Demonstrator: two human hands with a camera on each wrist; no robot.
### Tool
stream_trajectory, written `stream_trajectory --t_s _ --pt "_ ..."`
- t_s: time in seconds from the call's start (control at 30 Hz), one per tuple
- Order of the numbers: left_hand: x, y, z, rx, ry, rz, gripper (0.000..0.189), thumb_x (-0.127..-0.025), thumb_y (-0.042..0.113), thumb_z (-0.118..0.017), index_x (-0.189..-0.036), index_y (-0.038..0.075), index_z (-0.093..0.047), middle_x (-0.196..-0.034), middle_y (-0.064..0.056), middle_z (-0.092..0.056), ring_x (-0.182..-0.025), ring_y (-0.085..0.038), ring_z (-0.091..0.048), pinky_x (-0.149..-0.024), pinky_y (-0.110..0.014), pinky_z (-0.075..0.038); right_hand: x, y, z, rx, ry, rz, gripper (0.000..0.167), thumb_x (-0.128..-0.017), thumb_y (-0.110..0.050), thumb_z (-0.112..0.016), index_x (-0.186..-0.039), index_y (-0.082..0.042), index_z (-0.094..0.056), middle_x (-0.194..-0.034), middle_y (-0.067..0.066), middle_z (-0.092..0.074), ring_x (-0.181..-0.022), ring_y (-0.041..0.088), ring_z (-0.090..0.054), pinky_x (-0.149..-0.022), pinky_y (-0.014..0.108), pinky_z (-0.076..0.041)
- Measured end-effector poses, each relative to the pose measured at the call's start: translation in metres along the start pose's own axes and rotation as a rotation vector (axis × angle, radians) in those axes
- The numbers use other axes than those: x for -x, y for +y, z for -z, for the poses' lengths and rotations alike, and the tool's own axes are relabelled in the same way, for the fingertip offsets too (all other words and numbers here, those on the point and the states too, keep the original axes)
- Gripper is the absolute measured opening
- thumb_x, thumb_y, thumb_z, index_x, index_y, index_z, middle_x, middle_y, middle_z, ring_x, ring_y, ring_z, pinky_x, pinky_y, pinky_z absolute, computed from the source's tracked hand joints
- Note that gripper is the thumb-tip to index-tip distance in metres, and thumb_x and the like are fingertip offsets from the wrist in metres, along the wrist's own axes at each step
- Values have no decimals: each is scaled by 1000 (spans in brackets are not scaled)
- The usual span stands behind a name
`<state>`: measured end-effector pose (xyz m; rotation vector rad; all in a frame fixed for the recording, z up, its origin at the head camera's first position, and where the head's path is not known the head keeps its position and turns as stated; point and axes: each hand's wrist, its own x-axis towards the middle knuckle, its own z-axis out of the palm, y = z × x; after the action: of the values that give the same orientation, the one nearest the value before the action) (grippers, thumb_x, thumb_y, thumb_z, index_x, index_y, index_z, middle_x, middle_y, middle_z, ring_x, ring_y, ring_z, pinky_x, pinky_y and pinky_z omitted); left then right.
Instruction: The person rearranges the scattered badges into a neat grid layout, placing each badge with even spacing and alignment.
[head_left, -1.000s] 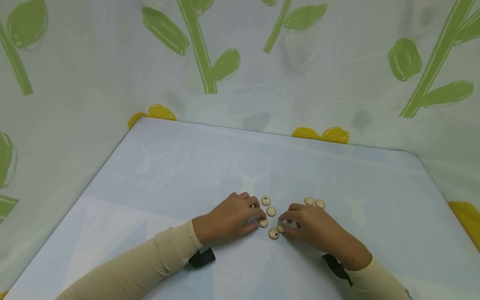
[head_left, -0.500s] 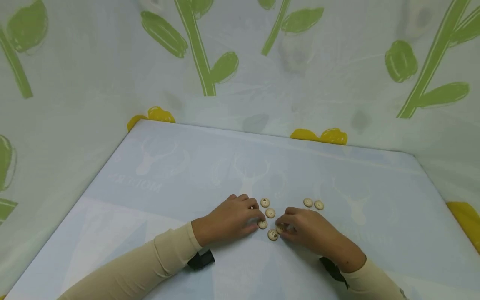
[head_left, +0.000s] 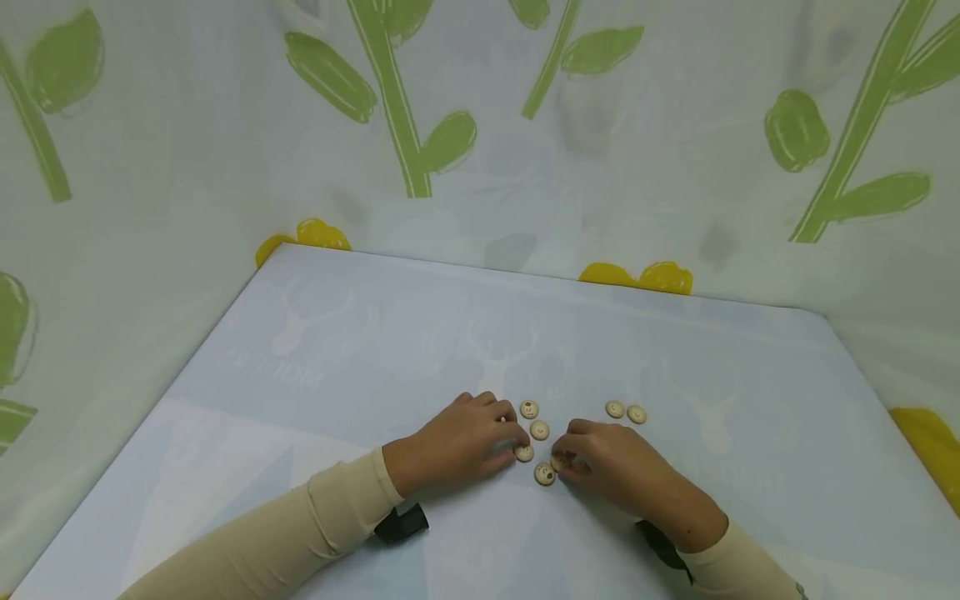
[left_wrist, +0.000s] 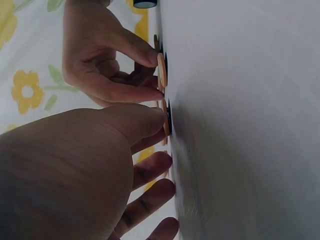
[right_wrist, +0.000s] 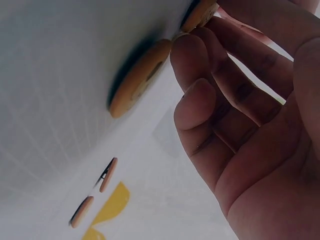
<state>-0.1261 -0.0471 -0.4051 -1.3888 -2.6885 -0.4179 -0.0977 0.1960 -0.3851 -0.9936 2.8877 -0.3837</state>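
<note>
While both hands (head_left: pixel 468 437) (head_left: pixel 615 467) pinch discs (head_left: pixel 524 453) (head_left: pixel 559 461), another disc (head_left: pixel 544 474) (dark-spotted) lies between them.

The left hand (left_wrist: pixel 95 160) reaches in from eight o'clock, thumb and forefinger pinching the lower disc (left_wrist: pixel 166 122) near centre; the right hand (left_wrist: pixel 100 55), at eleven o'clock, pinches the upper disc (left_wrist: pixel 161 69); flowered cloth (left_wrist: pixel 37 60) hangs toward ten o'clock; a pale tabletop (left_wrist: pixel 250 120) fills three o'clock.

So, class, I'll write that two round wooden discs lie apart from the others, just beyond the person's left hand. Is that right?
Not quite: the two discs lie beyond the right hand, not the left hand, as the head view shows.
</note>
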Motion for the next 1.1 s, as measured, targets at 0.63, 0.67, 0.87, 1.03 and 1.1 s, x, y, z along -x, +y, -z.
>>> stream_trajectory --t_s 0.63,0.67,0.87,1.03,1.1 --pt "0 -1 0 -14 25 -9 18 -94 31 -69 -111 29 -73 -109 7 -67 -100 -12 -60 -79 -32 -48 -1 -2 0 54 32 8 9 -82 -15 -80 -89 -16 -74 -82 -10 -61 -64 -4 -48 -57 17 -44" --pt "0 -1 0 -8 22 -7 18 -94 30 -69 -111 29 -73 -109 7 -67 -99 -12 -60 -79 -32 -48 -1 -1 0 55 29 1 9 -82 -17 -80 -90 -17 -74 -82 -10 -61 -64 -4 -48 -57 17 -44" --pt "1 -1 -2 4 13 -2 18 -94 30 -68 -111 30 -73 -109 7 -66 -100 -12 -59 -80 -31 -47 1 5 4 69 53 -51 10 -84 -22 -79 -91 -19 -73 -87 -11 -61 -68 -2 -49 -60 18 -46" --pt "1 -2 -3 1 4 1 19 -94 31 -68 -113 30 -73 -110 7 -66 -101 -12 -59 -79 -31 -47 2 12 10 76 78 -78 12 -83 -22 -80 -90 -19 -71 -87 -12 -63 -71 1 -55 -63 21 -49" --pt "1 -2 -4 1 0 2 19 -94 32 -68 -113 31 -73 -110 7 -66 -101 -12 -59 -79 -31 -47 2 14 12 69 82 -86 13 -82 -21 -81 -90 -19 -71 -88 -11 -63 -71 3 -58 -63 22 -50"
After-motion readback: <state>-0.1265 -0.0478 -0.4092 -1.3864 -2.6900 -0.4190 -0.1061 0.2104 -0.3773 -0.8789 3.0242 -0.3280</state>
